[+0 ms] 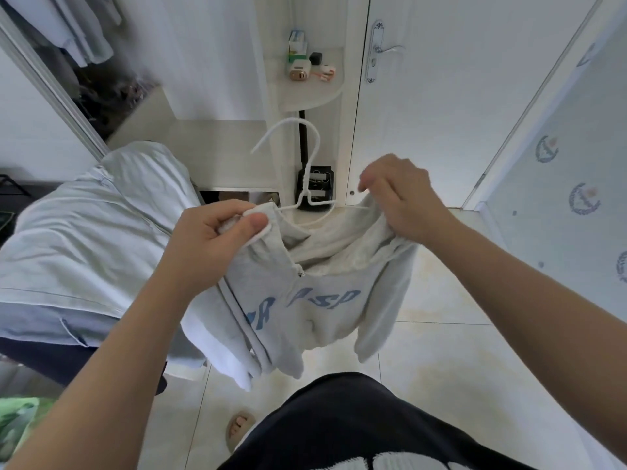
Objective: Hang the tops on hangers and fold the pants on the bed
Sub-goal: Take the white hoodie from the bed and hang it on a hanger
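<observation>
I hold a light grey hoodie w/ blue letters [305, 300] over pale floor tiles [458, 351]; L hand [217, 228] pinches its shoulder, R hand [400, 195] grips the hood on a white wire hanger [307, 184]. Bed w/ pale blue clothes [84, 239] left of hoodie, white door [441, 96] beyond.

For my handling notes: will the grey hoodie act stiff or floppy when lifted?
Probably floppy: the grey hoodie sags between the left hand and right hand, sleeves dangling. Likely light, since finger grips carry it. It may slip off the thin white hanger.

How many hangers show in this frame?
1: the white hanger, its hook rising from the grey hoodie neck held between the left hand and right hand. Clothes in the upper-left wardrobe may hide others.
</observation>
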